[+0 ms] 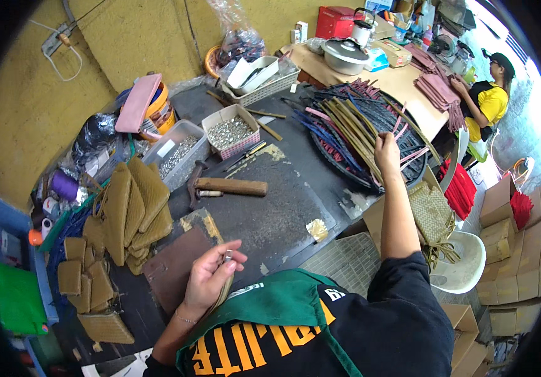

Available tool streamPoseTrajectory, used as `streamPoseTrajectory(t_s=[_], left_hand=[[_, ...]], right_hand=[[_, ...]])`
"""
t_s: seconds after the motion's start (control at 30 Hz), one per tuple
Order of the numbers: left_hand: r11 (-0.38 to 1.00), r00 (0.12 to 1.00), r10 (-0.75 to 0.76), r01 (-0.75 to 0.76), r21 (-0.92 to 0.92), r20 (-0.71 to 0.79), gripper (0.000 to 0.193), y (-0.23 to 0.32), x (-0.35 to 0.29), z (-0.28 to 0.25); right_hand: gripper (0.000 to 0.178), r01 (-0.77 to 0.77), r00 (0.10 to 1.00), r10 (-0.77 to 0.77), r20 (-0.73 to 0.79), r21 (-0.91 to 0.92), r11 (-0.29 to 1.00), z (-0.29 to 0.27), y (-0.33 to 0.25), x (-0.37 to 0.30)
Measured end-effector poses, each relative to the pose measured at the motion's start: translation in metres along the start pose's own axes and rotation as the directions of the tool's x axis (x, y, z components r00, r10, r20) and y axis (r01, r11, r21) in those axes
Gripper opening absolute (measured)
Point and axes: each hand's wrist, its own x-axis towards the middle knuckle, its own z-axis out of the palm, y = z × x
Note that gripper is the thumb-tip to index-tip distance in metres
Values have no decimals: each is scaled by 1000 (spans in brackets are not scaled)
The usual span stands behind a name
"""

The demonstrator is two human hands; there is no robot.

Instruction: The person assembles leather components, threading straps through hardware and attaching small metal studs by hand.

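Note:
My left hand (pixel 211 276) is at the near edge of the table, fingers closed around a small silver metal fitting (pixel 228 255). An olive strap (pixel 223 293) hangs below that hand, partly hidden by the palm. To the right, my right hand (pixel 387 154) stretches out with curled fingers at the edge of a bundle of olive straps (pixel 347 129). What its fingers hold is hidden. The bundle lies across dark blue and pink straps in a round black tray (pixel 333 164). A hammer (pixel 231 186) with a wooden handle rests on the dark worktable (pixel 264 217).
Woven olive pieces (pixel 133 210) are heaped at the left. Small metal fittings fill a clear bin (pixel 179 151) and a pink-and-white basket (pixel 233 131). A white chair (pixel 462 264) stands at the right. Farther back, a person in yellow (pixel 491 103) handles pink pieces (pixel 439 94).

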Motion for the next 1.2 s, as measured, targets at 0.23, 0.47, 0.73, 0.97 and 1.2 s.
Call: streamPoseTrajectory(t_s=[0.23,0.47,0.73,0.97,1.2], left_hand=[[932,983,-146,98,-349,-114,38,0,18,-1],[878,944,-34,-129,-461,-329,25,1,10,2],[842,881,-67,-201,-500,-468,25,-8,12,2],[818,873,-74,-224,-529,-483,24,-8,11,0],[808,874,-67,-235,-540,-481,24,-11,10,-1]], right_hand=[[18,-366,630,-324,706,638,677,-58,-184,-110],[22,144,586,-613,531,676,723,-72,-189,-116],[23,118,603,-558,571,627,770,-71,-174,-121],[23,136,609,-555,567,615,777,-67,-165,-121],[23,137,610,-544,576,599,789,-66,-164,-122]])
